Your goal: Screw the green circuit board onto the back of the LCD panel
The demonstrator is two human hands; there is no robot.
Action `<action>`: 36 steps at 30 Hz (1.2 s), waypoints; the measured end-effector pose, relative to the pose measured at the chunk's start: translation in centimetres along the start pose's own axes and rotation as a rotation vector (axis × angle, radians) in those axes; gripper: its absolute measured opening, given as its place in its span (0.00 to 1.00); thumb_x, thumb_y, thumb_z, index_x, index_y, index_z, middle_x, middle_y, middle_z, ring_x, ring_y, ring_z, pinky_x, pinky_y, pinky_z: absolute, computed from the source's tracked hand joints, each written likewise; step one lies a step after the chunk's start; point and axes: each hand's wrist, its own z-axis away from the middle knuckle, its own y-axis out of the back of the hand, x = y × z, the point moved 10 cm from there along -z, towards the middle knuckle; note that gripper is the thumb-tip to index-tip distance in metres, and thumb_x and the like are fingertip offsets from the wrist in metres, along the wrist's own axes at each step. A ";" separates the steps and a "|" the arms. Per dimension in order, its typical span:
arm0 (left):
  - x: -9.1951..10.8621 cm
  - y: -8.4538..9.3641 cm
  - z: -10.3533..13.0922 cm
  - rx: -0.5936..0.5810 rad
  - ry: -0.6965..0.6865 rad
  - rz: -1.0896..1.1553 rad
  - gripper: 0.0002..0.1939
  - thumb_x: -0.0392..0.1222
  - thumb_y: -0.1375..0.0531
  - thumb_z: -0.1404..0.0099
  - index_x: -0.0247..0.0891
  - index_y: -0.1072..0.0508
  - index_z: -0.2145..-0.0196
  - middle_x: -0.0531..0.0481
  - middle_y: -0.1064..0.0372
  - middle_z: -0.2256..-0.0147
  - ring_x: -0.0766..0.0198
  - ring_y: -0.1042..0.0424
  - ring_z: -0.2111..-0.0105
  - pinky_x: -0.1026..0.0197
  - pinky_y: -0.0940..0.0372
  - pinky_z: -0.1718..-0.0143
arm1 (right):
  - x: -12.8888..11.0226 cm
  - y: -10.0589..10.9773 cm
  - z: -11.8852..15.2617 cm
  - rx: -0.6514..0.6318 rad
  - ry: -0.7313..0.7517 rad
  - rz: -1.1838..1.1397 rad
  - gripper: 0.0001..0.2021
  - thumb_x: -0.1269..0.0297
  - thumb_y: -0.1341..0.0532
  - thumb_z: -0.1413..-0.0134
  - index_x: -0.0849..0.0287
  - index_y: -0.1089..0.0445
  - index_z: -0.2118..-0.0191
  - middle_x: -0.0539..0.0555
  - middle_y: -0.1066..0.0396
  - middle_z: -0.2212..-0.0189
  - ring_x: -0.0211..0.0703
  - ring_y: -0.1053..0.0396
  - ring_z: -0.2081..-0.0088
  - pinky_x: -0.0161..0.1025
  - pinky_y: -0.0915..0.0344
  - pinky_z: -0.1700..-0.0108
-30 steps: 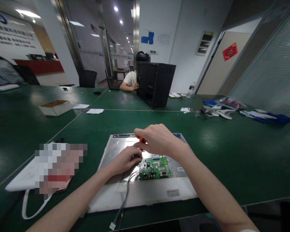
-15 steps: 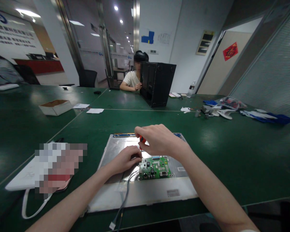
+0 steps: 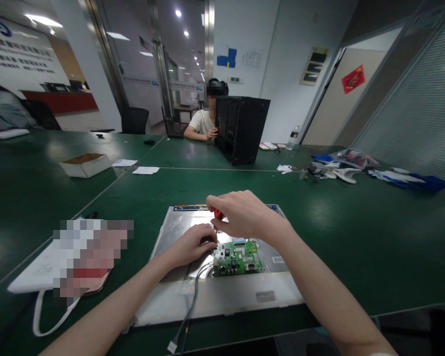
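Observation:
A silver metal panel (image 3: 241, 294) lies flat on the green table (image 3: 356, 237) in front of me. A small green circuit board (image 3: 238, 258) sits on it, with grey cables (image 3: 191, 306) running off toward the near edge. My right hand (image 3: 244, 213) is closed around an orange-handled screwdriver (image 3: 217, 214), held upright over the board's far left corner. My left hand (image 3: 192, 243) rests on the panel beside that corner, fingers curled at the screwdriver's tip. The tip itself is hidden.
A white case with a strap (image 3: 40, 277) lies to my left. An open cardboard box (image 3: 84, 164) and papers (image 3: 146, 170) sit farther back. Another person works on a black computer case (image 3: 241, 128) across the table. Gloves and bags (image 3: 356, 165) lie at the right.
My hands stay almost in place; the right hand has shifted very slightly on the screwdriver. The person across the table has leaned a little.

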 end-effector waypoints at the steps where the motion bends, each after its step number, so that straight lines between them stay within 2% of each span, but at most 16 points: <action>1: -0.1 0.0 0.0 0.001 0.003 0.006 0.03 0.37 0.42 0.37 0.36 0.29 0.66 0.50 0.31 0.67 0.62 0.34 0.65 0.61 0.39 0.63 | -0.1 0.0 0.0 0.003 0.009 -0.006 0.07 0.65 0.45 0.46 0.57 0.37 0.61 0.50 0.28 0.67 0.37 0.36 0.71 0.37 0.58 0.75; 9: -0.7 -0.2 0.1 0.008 -0.012 0.017 0.03 0.36 0.42 0.37 0.37 0.28 0.66 0.49 0.30 0.66 0.61 0.34 0.64 0.60 0.39 0.61 | -0.3 0.1 0.2 0.032 0.053 -0.028 0.08 0.67 0.46 0.48 0.57 0.38 0.60 0.50 0.29 0.68 0.36 0.37 0.72 0.36 0.59 0.76; 15: -1.0 -0.1 0.1 0.016 -0.016 0.035 0.04 0.35 0.43 0.38 0.36 0.28 0.65 0.49 0.30 0.66 0.61 0.33 0.65 0.60 0.39 0.61 | -0.5 0.0 0.2 0.004 0.086 -0.057 0.11 0.66 0.45 0.48 0.57 0.38 0.57 0.51 0.29 0.66 0.37 0.37 0.71 0.36 0.57 0.75; 21: -0.5 0.1 0.1 0.001 -0.016 0.021 0.03 0.34 0.43 0.37 0.36 0.28 0.67 0.49 0.30 0.67 0.62 0.33 0.65 0.61 0.39 0.62 | 0.3 -0.3 -0.1 -0.014 0.005 -0.021 0.08 0.65 0.46 0.46 0.57 0.36 0.60 0.52 0.28 0.68 0.37 0.38 0.71 0.37 0.58 0.74; 26: -0.1 0.2 0.1 -0.003 -0.009 0.017 0.03 0.35 0.43 0.37 0.36 0.28 0.67 0.50 0.30 0.67 0.62 0.33 0.65 0.61 0.39 0.62 | 1.0 -0.3 -0.2 -0.003 -0.044 0.002 0.11 0.57 0.43 0.46 0.57 0.36 0.60 0.51 0.29 0.71 0.38 0.38 0.73 0.37 0.59 0.74; 32: -0.2 0.3 0.1 -0.011 0.018 0.036 0.03 0.35 0.42 0.38 0.36 0.28 0.67 0.50 0.30 0.67 0.63 0.33 0.65 0.61 0.39 0.62 | 0.9 -0.2 -0.1 0.013 -0.015 -0.032 0.09 0.61 0.43 0.47 0.57 0.37 0.60 0.52 0.28 0.69 0.38 0.36 0.71 0.36 0.57 0.74; 36: 0.0 0.3 0.1 -0.016 0.018 0.053 0.03 0.34 0.42 0.38 0.36 0.28 0.67 0.50 0.30 0.68 0.63 0.33 0.66 0.62 0.39 0.63 | 1.3 -0.4 -0.4 0.009 -0.041 0.024 0.10 0.58 0.43 0.45 0.56 0.37 0.60 0.51 0.28 0.70 0.38 0.36 0.72 0.37 0.59 0.74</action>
